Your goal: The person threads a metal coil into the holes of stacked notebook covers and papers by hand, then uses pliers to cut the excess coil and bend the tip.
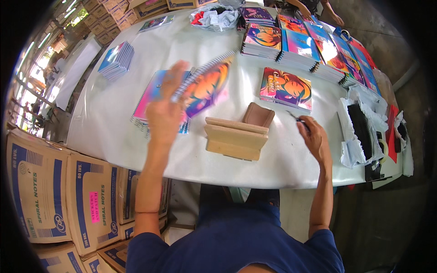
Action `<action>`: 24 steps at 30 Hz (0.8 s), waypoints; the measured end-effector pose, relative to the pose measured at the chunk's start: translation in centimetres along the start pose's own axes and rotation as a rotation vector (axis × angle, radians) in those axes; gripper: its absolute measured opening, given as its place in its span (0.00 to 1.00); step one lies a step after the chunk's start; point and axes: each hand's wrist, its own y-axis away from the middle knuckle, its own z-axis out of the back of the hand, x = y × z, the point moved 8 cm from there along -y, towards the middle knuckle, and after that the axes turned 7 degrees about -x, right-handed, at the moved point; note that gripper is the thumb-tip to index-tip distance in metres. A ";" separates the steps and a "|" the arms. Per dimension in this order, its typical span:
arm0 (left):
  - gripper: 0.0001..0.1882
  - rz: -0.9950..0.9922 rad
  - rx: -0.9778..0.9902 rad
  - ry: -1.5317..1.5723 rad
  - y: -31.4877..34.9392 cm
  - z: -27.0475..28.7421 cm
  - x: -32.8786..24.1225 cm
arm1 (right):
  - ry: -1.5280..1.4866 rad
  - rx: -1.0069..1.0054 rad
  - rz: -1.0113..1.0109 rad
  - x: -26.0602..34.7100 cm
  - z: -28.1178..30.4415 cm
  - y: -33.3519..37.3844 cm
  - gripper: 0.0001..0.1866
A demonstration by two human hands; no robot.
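My left hand (163,111), smeared by motion, grips a spiral notebook (207,86) by its coil edge. The notebook is tilted, its orange and purple cover turned to the right. Below it lies a pile of pink and blue spiral notebooks (150,95), partly hidden by the hand. My right hand (314,139) is closed around a small tool with a dark handle (302,123) and a thin metal tip; its exact kind is unclear. Beyond that hand a short stack of notebooks (286,88) lies flat. Between my hands stand a wooden stand (236,139) and a brown curved block (258,114).
Stacked notebooks (300,48) line the far right, and a smaller stack (116,59) stands at the left. Torn white wrapping (359,127) with dark coils lies by the right edge. Cartons (41,186) fill the lower left. Another person's hand (336,19) shows at the far side.
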 end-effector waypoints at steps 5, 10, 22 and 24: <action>0.36 0.025 0.037 0.428 -4.2 4.3 1.9 | 0.416 -0.114 0.121 -5.7 -1.3 -1.5 0.24; 0.44 0.121 -0.008 0.903 -5.4 2.8 5.6 | -0.865 0.137 -0.079 5.4 -7.2 -7.0 0.51; 0.36 0.499 0.147 0.723 -9.7 7.6 21.1 | -0.633 -0.008 0.618 26.6 -12.0 -11.5 0.23; 0.33 0.693 0.345 0.358 -7.6 8.1 23.9 | -0.382 0.119 0.840 26.6 -13.9 -10.1 0.23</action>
